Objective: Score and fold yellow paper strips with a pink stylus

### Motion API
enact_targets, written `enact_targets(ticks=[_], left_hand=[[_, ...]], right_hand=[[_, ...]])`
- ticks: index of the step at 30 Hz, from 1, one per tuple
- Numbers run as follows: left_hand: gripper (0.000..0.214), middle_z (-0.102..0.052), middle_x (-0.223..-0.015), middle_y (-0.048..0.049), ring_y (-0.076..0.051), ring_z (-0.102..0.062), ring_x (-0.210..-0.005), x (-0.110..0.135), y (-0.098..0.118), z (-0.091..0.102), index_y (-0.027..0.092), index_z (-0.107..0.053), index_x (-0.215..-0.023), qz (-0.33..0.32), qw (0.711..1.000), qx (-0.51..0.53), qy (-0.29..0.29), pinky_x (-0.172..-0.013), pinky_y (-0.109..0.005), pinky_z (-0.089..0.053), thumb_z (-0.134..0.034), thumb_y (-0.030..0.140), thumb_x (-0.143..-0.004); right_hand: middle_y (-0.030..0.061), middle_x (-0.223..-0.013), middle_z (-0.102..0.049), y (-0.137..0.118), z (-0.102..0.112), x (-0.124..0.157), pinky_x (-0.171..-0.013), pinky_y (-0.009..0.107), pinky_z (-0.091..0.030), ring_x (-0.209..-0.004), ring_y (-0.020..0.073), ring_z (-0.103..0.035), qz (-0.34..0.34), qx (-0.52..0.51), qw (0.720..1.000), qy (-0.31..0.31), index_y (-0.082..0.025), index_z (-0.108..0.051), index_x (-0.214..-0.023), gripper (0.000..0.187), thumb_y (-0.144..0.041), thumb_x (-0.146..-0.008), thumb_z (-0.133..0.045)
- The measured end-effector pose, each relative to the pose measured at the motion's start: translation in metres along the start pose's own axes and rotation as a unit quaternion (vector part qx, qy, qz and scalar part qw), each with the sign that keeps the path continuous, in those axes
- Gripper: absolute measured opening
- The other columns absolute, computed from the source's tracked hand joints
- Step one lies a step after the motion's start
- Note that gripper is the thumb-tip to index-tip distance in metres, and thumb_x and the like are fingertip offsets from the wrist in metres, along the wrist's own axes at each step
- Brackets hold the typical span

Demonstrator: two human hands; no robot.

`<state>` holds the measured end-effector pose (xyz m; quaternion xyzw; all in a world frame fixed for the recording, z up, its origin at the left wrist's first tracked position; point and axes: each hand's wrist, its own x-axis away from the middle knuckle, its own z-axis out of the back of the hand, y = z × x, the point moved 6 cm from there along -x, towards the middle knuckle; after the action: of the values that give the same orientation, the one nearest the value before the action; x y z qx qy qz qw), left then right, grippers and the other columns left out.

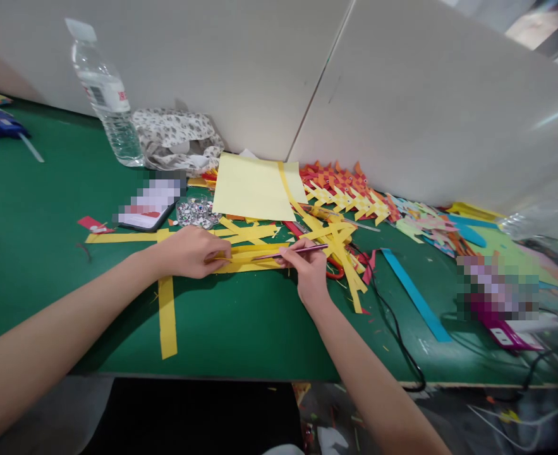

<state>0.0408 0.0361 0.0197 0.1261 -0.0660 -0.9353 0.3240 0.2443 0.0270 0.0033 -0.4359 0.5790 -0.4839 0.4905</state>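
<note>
My left hand [194, 253] is closed, thumb and fingers pinched together at the left end of a yellow paper strip [248, 262]. In my right hand [308, 268] is a slim, dark reddish pen-like stick [273, 256]. Its thin end points left over the yellow strip, and my right fingers also rest at that strip's right end. A long yellow strip [167, 322] hangs toward the table's front edge beneath my left wrist. More cut yellow strips [347, 259] lie crossed beside my right hand, partly covering red-handled scissors [335, 272].
On the green table [231, 328] stand a water bottle [110, 114] and a phone [153, 202]. A bag of wobbly eyes [197, 213], pale yellow paper [254, 189] and woven paper fish [347, 196] lie behind my hands. A blue strip [414, 294] and black cable [392, 316] are right.
</note>
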Motion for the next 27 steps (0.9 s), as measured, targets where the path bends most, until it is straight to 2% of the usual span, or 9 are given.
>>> enact_targets(ticks=[4, 8, 27], left_hand=[[0.015, -0.059, -0.055, 0.0041, -0.01, -0.053, -0.05, 0.0, 0.002, 0.002, 0.022, -0.064, -0.081, 0.0, 1.0, -0.003, -0.001, -0.049, -0.022, -0.031, -0.049, 0.023, -0.079], [0.016, -0.059, -0.056, 0.0041, -0.01, -0.053, -0.05, 0.0, 0.003, 0.002, 0.022, -0.063, -0.081, -0.002, 1.0, -0.003, -0.005, -0.049, -0.022, -0.031, -0.048, 0.022, -0.078], [0.014, -0.058, -0.055, 0.0045, -0.009, -0.053, -0.05, 0.001, 0.001, 0.002, 0.021, -0.063, -0.077, -0.005, 1.0, 0.01, -0.004, -0.049, -0.021, -0.031, -0.049, 0.023, -0.079]], right_hand=[[-0.0015, -0.056, -0.064, -0.003, -0.017, 0.005, -0.056, 0.03, -0.053, -0.055, 0.0161, -0.062, -0.004, 0.023, 0.997, -0.074, -0.02, -0.059, -0.063, 0.019, -0.031, -0.066, -0.075], [0.0004, -0.061, -0.066, -0.004, -0.022, 0.007, -0.061, 0.033, -0.054, -0.061, 0.0185, -0.065, -0.008, 0.05, 0.995, -0.089, -0.021, -0.06, -0.064, 0.02, -0.034, -0.066, -0.076], [-0.0032, -0.052, -0.06, -0.001, 0.006, -0.003, -0.052, 0.027, -0.048, -0.051, 0.0143, -0.059, -0.008, 0.036, 0.999, 0.002, -0.02, -0.057, -0.059, 0.021, -0.029, -0.061, -0.076]])
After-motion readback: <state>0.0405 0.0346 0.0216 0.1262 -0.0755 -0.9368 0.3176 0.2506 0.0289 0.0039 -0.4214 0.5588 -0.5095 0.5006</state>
